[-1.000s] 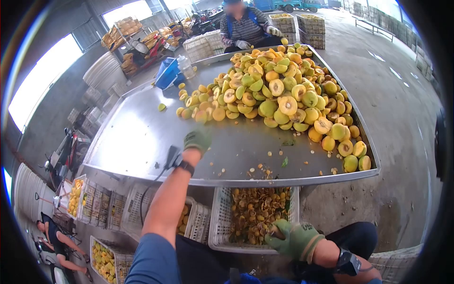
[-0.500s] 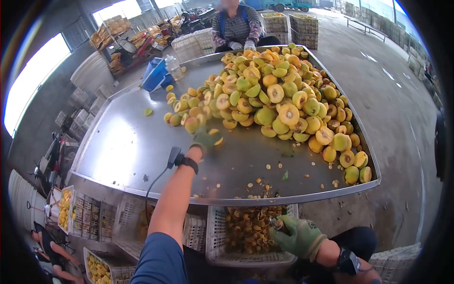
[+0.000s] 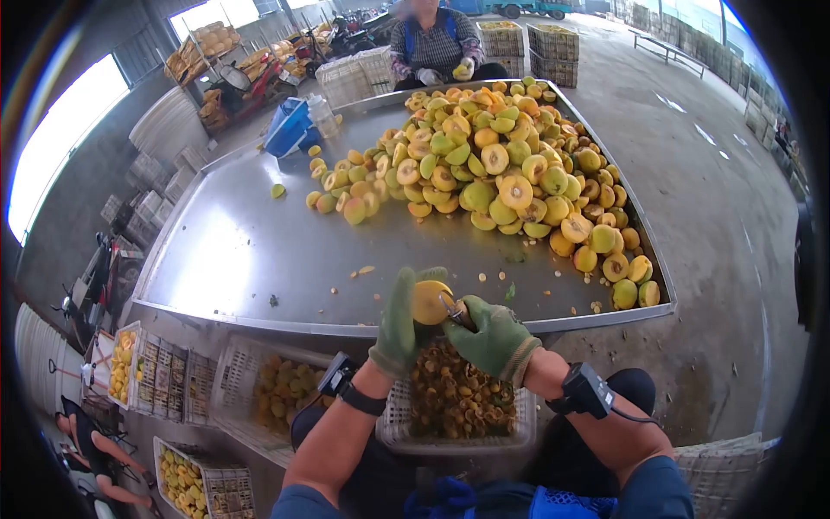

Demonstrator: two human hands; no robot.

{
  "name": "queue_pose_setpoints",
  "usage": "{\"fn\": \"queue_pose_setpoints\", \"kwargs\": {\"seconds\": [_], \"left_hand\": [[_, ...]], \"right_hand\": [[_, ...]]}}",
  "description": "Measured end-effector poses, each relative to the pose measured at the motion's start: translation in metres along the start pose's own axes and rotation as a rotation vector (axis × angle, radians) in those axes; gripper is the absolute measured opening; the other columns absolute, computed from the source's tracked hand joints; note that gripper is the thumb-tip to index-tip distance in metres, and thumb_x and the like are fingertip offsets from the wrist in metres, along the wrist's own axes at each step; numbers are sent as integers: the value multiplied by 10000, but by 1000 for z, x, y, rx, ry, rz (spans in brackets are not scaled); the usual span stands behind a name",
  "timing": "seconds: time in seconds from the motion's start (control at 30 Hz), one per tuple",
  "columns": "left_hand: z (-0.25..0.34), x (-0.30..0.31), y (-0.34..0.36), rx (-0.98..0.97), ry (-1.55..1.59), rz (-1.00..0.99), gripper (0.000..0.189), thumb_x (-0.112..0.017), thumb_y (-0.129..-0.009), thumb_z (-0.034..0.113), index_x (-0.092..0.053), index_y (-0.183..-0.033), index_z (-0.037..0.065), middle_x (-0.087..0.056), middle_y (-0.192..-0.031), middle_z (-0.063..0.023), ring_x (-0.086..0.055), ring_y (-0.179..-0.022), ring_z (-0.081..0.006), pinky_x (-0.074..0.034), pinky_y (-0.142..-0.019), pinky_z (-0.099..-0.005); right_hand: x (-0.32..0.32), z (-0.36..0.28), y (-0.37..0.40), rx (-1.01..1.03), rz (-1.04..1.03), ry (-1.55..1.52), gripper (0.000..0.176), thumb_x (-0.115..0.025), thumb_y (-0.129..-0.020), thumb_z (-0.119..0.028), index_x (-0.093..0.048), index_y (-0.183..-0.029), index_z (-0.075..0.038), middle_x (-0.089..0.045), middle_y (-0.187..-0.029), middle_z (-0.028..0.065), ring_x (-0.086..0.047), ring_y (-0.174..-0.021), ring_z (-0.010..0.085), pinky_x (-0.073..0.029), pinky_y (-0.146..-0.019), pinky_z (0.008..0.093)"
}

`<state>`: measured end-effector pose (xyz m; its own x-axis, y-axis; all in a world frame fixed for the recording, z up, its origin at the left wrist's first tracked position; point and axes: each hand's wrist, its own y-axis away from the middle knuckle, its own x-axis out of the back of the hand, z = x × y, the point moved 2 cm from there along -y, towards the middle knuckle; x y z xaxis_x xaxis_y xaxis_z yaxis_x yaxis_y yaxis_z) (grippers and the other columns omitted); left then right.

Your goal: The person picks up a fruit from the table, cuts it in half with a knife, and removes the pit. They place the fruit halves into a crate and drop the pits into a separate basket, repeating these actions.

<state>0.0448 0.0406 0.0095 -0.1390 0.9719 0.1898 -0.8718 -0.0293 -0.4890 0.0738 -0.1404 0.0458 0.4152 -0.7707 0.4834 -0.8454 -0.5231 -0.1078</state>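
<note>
In the head view my left hand, in a green glove, holds a halved yellow peach above the table's near edge. My gloved right hand is closed on a small pitting tool with a metal loop, its end against the peach's cut side. Directly below, a white plastic crate contains a heap of brown pits and scraps. A large pile of halved peaches covers the far right of the metal table.
Across the table sits a person in gloves, holding a fruit piece. A blue container and a clear jug stand at the far left. Crates with fruit are on the floor at left. Loose bits lie near the table's front edge.
My left hand has come back from the pile to the near edge with a halved peach. My right hand has risen from the crate and brought the pitting tool to it.
</note>
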Motion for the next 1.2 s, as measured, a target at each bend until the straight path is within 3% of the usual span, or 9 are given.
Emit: {"fn": "queue_pose_setpoints", "kwargs": {"seconds": [0.03, 0.1, 0.2, 0.33, 0.5, 0.73, 0.83, 0.9, 1.2], "left_hand": [[9, -6, 2, 89, 136, 14, 566, -415, -1102, 448, -457, -1481, 30, -598, -1349, -136, -644, -1128, -193, -586, -887, -314], [24, -14, 7, 656, 774, 29, 585, -387, -1106, 471, -453, -1486, 32, -604, -1334, -125, -644, -1149, -194, -585, -912, -335], [4, -16, 16, 403, 411, 11, 641, -409, -1079, 545, -471, -1469, 40, -652, -1243, -105, -671, -1095, -186, -596, -871, -325], [11, -21, 22, 531, 401, 63, 585, -421, -1082, 527, -546, -1386, 43, -679, -1141, -67, -690, -968, -159, -592, -788, -285], [6, -26, 24, 525, 290, 82, 471, -432, -1105, 437, -623, -1270, 40, -680, -1068, -41, -667, -887, -130, -566, -742, -260], [-3, -28, 31, 377, 37, 84, 374, -473, -1103, 331, -645, -1225, 22, -670, -1074, -48, -645, -961, -135, -549, -828, -301], [4, -26, 31, 436, 118, 134, 363, -468, -1104, 307, -645, -1215, 9, -660, -1096, -56, -633, -997, -146, -547, -856, -318], [3, -25, 25, 460, 264, 177, 390, -478, -1101, 354, -647, -1219, 23, -684, -1055, -57, -657, -921, -137, -559, -808, -290], [-2, -23, 30, 420, 115, 146, 341, -462, -1105, 263, -630, -1228, -7, -651, -1080, -78, -633, -970, -168, -539, -846, -326]], "right_hand": [[-3, 5, 4, -4, 6, 18, 253, -649, -940, -268, -600, -939, -20, -651, -791, 240, -655, -761, 451, -502, -682, 489], [-2, 5, 15, 46, -12, 93, 252, -649, -941, -271, -591, -957, -26, -661, -809, 234, -662, -772, 451, -506, -682, 501], [-3, 7, 26, 111, -20, 280, 263, -648, -946, -281, -578, -993, -32, -681, -832, 222, -677, -789, 436, -517, -687, 511], [-7, 11, 29, 78, -13, 399, 249, -668, -930, -263, -567, -956, -37, -682, -814, 209, -668, -769, 440, -509, -666, 525], [-13, 16, 29, 32, -34, 474, 240, -638, -929, -248, -563, -1013, -36, -703, -858, 199, -688, -801, 417, -523, -702, 513], [-15, 23, 22, -5, -73, 554, 185, -618, -919, -193, -566, -1006, -39, -701, -853, 195, -694, -799, 398, -531, -706, 496], [-19, 26, 24, 86, 9, 487, 175, -616, -923, -193, -561, -989, -41, -692, -819, 190, -692, -768, 390, -528, -673, 488], [-19, 23, 25, 102, 30, 501, 161, -609, -933, -187, -557, -981, -43, -685, -794, 185, -690, -750, 385, -525, -654, 483], [-24, 22, 27, 95, -49, 543, 136, -571, -962, -155, -556, -1023, -33, -691, -810, 174, -699, -762, 371, -533, -665, 463]]}}
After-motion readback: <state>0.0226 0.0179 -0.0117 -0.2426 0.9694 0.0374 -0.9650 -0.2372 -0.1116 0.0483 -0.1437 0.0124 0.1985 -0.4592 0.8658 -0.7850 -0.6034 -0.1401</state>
